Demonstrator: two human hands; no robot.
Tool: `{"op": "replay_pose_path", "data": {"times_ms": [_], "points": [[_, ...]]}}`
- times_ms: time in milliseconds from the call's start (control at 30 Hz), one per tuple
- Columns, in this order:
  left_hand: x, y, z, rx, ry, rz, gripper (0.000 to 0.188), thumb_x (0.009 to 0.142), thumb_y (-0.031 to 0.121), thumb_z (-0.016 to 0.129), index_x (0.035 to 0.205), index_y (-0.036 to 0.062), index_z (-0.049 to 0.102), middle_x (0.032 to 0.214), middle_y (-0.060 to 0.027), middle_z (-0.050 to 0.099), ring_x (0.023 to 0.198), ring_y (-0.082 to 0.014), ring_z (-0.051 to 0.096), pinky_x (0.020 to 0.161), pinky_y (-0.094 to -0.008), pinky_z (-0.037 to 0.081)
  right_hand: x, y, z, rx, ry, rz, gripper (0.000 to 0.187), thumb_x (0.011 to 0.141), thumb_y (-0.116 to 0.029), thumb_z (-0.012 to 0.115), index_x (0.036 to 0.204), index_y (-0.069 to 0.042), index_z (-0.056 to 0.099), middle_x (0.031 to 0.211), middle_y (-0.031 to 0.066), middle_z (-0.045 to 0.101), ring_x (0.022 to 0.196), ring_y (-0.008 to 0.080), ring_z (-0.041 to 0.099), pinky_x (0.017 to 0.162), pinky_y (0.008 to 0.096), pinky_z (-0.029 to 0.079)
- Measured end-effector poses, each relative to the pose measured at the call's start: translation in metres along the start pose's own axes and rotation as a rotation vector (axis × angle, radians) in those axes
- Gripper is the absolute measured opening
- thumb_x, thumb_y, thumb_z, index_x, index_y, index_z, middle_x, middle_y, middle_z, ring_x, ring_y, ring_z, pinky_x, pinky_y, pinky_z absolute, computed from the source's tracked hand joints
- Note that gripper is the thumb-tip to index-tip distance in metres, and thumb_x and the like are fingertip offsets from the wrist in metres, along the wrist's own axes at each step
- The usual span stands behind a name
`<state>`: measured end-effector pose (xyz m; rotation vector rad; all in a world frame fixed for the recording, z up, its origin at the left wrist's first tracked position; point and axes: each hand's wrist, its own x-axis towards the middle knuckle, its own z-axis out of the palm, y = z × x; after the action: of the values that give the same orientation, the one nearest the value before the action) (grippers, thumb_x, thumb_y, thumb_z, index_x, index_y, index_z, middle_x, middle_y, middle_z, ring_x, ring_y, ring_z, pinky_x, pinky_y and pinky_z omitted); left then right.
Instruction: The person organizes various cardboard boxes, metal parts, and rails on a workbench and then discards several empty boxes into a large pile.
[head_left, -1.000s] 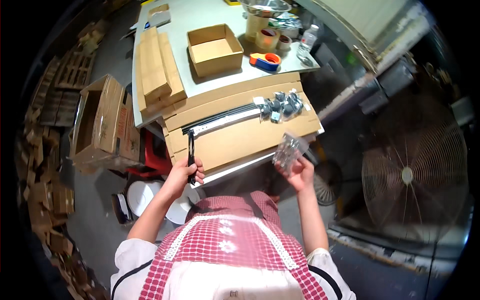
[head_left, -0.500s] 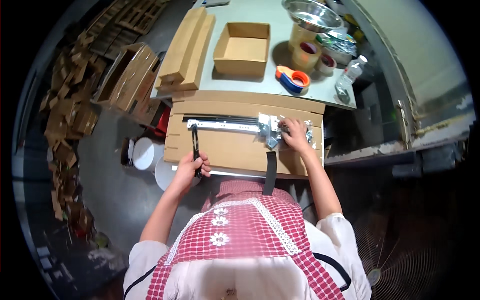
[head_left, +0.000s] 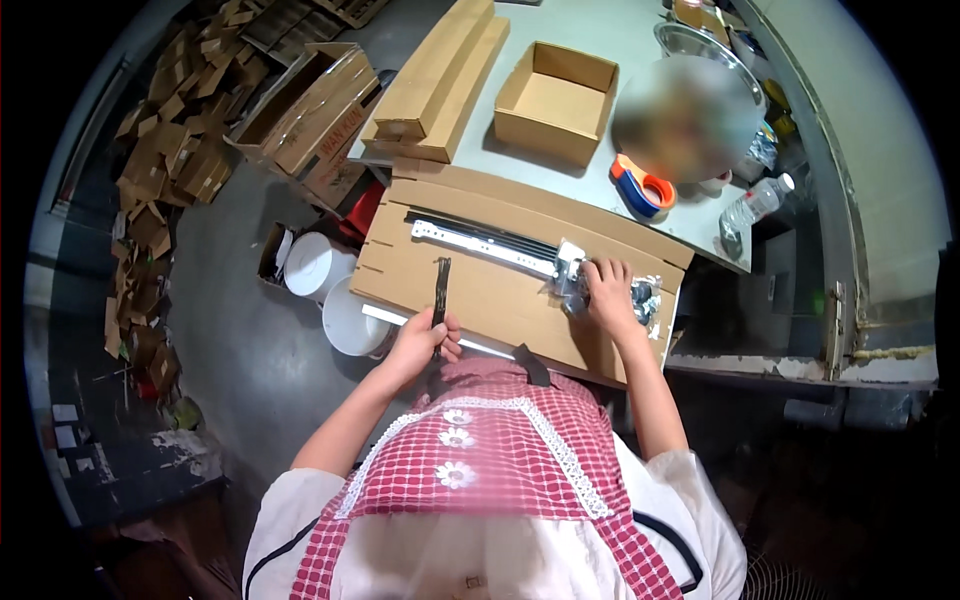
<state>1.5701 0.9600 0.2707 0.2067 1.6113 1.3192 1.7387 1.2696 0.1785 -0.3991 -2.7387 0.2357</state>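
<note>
My left hand (head_left: 424, 346) is closed around a thin bundle of black strips (head_left: 441, 287), which sticks up toward the far side over the near edge of a flat cardboard carton (head_left: 500, 312). White and black metal drawer slides (head_left: 482, 246) lie across that carton. At the right end of the slides sit clear plastic bags of small hardware (head_left: 568, 267). My right hand (head_left: 611, 298) rests on these bags with its fingers bent over them, partly hiding them. More small dark and shiny parts in plastic (head_left: 646, 300) lie just right of that hand.
Behind the carton, a table holds long cardboard boxes (head_left: 440, 75), an open cardboard box (head_left: 555, 105), an orange-and-blue tape dispenser (head_left: 643, 188), a metal bowl (head_left: 745, 75) and a plastic bottle (head_left: 757, 205). White buckets (head_left: 318, 266) and piled cardboard (head_left: 160, 180) stand left.
The view has turned, so the table and carton appear tilted and shifted right. The black bundle is now apart from the slides' left end. My right hand stays at the bags.
</note>
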Motion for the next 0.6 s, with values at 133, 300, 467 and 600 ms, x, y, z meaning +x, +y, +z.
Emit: {"op": "replay_pose_path", "data": {"times_ms": [133, 300, 467, 600], "points": [[0.008, -0.006, -0.019, -0.039, 0.035, 0.019, 0.014, 0.1, 0.004, 0.039, 0.104, 0.0026, 0.052, 0.089, -0.0068, 0.058, 0.077, -0.0158, 0.062, 0.069, -0.0298, 0.056, 0.022, -0.035, -0.004, 0.054, 0.022, -0.067, 0.041, 0.075, -0.001, 0.055, 0.116, -0.006, 0.057, 0.113, 0.0134, 0.056, 0.112, 0.0326, 0.051, 0.104, 0.0498, 0.033], [0.022, -0.01, -0.029, -0.073, 0.026, 0.006, 0.014, 0.1, 0.004, 0.039, 0.104, 0.0024, 0.053, 0.091, -0.0068, 0.058, 0.079, -0.0159, 0.062, 0.069, -0.0291, 0.055, 0.036, -0.09, 0.041, -0.017, 0.056, -0.233, 0.034, 0.08, -0.011, 0.056, 0.114, -0.007, 0.057, 0.11, 0.0111, 0.055, 0.109, 0.0284, 0.051, 0.103, 0.0461, 0.035], [0.028, -0.011, -0.04, -0.09, 0.019, 0.062, 0.014, 0.1, 0.004, 0.039, 0.104, 0.0013, 0.053, 0.09, -0.0079, 0.058, 0.075, -0.0162, 0.061, 0.067, -0.0298, 0.055, 0.04, -0.098, 0.068, -0.034, 0.049, -0.166, 0.03, 0.084, -0.011, 0.056, 0.113, -0.008, 0.058, 0.107, 0.0102, 0.055, 0.107, 0.027, 0.052, 0.105, 0.0458, 0.035], [0.036, -0.025, -0.053, -0.108, 0.056, 0.102, 0.015, 0.1, 0.003, 0.038, 0.104, 0.0006, 0.052, 0.089, -0.0086, 0.057, 0.073, -0.0169, 0.061, 0.064, -0.0304, 0.055, 0.045, -0.094, 0.068, -0.03, 0.012, -0.183, 0.033, 0.084, -0.012, 0.057, 0.116, -0.01, 0.058, 0.112, 0.0093, 0.055, 0.11, 0.0266, 0.052, 0.108, 0.0466, 0.032]]}}
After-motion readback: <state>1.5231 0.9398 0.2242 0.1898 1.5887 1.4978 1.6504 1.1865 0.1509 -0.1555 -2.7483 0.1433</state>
